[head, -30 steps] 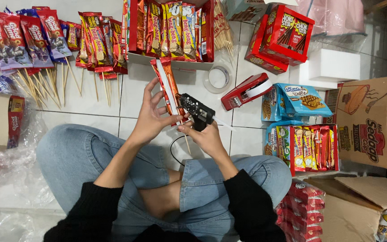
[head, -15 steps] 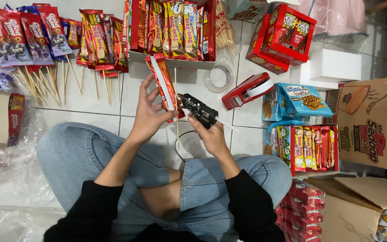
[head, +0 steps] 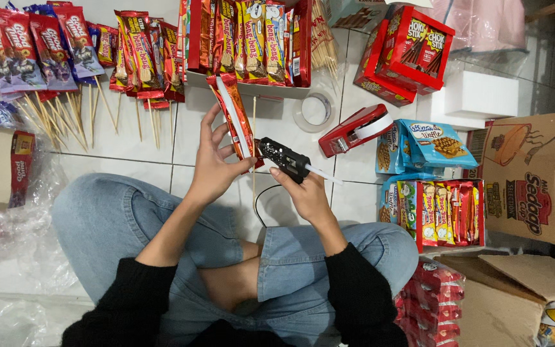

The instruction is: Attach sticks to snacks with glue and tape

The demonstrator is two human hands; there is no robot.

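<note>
Down on a white tiled floor (head: 130,138), the person sits cross-legged in blue jeans and black sleeves. The left hand (head: 216,164) has its fingers closed around the lower part of a long red snack bar (head: 236,119), held tilted just above the tiles near the middle of the scene, its top end leaning far and left. The right hand (head: 306,193) is wrapped tight around a black glue gun (head: 282,156), nozzle end right up against the bar, a pale glue stick poking out the back to the right and a thin black cord dropping toward the lap. A thin wooden skewer (head: 254,138) runs beside the bar.

Far side: a row of red snack packs on skewers (head: 65,51) at the left, then a tray of upright red bars (head: 252,38). A clear tape roll (head: 315,110) and a red tape dispenser (head: 354,130) lie just right of the hands. Further right sit blue wafer packs (head: 431,144), a red box of bars (head: 441,215) and a brown carton (head: 534,177). Crumpled clear plastic (head: 8,225) sits at the left.
</note>
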